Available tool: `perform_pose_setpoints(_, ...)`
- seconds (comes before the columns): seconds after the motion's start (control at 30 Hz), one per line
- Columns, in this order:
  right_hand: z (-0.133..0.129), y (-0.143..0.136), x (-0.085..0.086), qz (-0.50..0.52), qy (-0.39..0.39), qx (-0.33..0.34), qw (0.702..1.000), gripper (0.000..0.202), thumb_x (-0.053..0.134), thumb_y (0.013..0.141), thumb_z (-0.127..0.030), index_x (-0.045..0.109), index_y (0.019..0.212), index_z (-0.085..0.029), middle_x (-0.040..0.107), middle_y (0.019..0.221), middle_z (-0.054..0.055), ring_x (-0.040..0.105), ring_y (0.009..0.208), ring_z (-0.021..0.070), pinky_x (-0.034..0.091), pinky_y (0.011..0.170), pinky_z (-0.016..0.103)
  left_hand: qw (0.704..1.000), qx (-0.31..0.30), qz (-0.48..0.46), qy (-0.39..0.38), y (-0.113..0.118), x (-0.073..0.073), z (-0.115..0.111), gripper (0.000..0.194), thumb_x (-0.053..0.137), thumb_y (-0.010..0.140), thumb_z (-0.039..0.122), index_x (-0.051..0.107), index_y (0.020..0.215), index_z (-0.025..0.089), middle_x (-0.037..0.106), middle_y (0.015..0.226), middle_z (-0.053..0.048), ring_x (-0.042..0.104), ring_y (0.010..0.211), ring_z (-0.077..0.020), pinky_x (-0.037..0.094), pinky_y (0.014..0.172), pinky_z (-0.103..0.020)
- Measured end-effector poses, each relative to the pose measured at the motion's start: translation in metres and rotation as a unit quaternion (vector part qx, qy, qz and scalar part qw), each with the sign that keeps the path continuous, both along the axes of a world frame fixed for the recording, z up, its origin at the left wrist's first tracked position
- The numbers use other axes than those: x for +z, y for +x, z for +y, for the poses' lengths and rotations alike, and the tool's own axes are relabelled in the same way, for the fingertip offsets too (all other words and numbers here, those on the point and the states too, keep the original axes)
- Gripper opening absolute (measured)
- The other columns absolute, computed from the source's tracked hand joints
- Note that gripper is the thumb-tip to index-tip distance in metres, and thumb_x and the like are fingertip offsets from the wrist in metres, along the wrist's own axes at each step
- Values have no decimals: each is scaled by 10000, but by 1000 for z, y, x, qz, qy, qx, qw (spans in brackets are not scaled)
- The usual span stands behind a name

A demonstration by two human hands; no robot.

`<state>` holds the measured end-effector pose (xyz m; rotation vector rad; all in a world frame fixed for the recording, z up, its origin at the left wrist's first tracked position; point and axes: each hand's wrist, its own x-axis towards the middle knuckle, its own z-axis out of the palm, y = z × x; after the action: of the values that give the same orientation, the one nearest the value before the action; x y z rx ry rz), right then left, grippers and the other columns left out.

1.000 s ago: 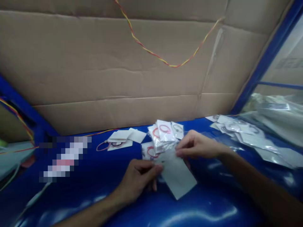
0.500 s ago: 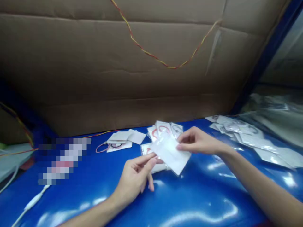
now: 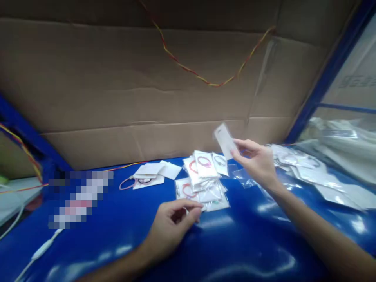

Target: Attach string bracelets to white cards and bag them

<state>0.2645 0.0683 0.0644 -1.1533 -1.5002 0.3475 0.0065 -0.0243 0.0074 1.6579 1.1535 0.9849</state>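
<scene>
My right hand (image 3: 258,162) pinches a white card in a clear sleeve (image 3: 225,141) between thumb and fingers, raised and tilted above the table. My left hand (image 3: 176,221) hovers at the near edge of a pile of bagged bracelets on white cards (image 3: 204,166). Its thumb and index fingertip come close together in a pinch; whether anything thin lies between them is hidden. Pink, red and dark bracelet loops show through the bags. Beside my right hand a clear empty bag (image 3: 245,178) lies on the blue table.
White cards (image 3: 149,170) with a pink loop (image 3: 127,183) lie left of the pile. More bagged cards (image 3: 311,168) spread out at the right. A white cable (image 3: 42,250) runs at the left. Behind stands a cardboard wall (image 3: 147,94) with a hanging twisted wire (image 3: 216,84).
My right hand has lifted the sleeved card up and away from my left hand, tilting it, uncovering the pile beneath. My left hand's fingers have drawn closer together.
</scene>
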Motion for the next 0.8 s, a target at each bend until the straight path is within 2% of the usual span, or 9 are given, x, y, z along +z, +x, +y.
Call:
perform_pose_setpoints(0.1,-4,-4,-4,-52,33,-35,997,300,719,781,-375,762,1006,-182,732,889,33,631,738,73,522,728,194,995,-23,63,69,-1,2,-2,306,638,894,420,775,852,150,707,735,-59,588,637,-126,398,568,-201)
perform_pose_setpoints(0.2,-5,-7,-7,-93,57,-32,994,208,677,821,-345,761,908,-175,718,858,29,619,734,70,491,714,194,987,-59,95,116,-1,3,-5,262,622,915,372,770,828,174,712,757,-38,554,611,-105,373,570,-208)
perform_pose_setpoints(0.37,2,-12,-23,-200,114,13,973,222,599,880,-303,759,1009,-219,673,907,37,599,829,76,468,758,209,980,-81,113,143,-1,2,-6,215,614,929,330,759,849,194,690,727,-12,518,584,-89,358,565,-209)
perform_pose_setpoints(0.47,3,-17,-35,-297,117,68,945,226,601,874,-301,753,1038,-267,645,979,54,582,925,113,485,839,261,978,-78,123,152,-1,2,-5,214,606,936,320,757,850,195,696,739,-12,537,596,-95,371,571,-216)
perform_pose_setpoints(0.57,-2,-22,-39,-343,80,146,925,250,628,860,-357,726,1084,-306,574,1259,59,554,1177,173,490,1043,376,969,-68,138,192,-1,2,-4,183,613,933,286,747,846,197,708,768,-7,586,655,-103,416,634,-221)
perform_pose_setpoints(0.63,-7,-25,-38,-349,49,189,917,294,616,865,-422,710,1120,-310,505,1381,57,506,1293,201,464,1125,418,958,-58,153,236,-2,1,-3,153,619,927,253,735,842,199,716,796,-3,615,719,-113,443,716,-236)
perform_pose_setpoints(0.7,-11,-27,-36,-360,33,210,909,359,609,852,-505,705,1143,-319,498,1399,63,498,1314,220,472,1127,432,943,-41,171,283,-4,-1,0,117,629,915,232,728,859,203,715,836,-8,617,770,-128,452,765,-260)
perform_pose_setpoints(0.8,-13,-28,-36,-389,34,201,899,474,610,811,-607,666,1213,-364,508,1391,69,501,1311,244,483,1106,473,912,12,212,351,-9,-3,8,115,636,897,223,737,952,221,680,1015,-54,594,938,-182,468,851,-316)
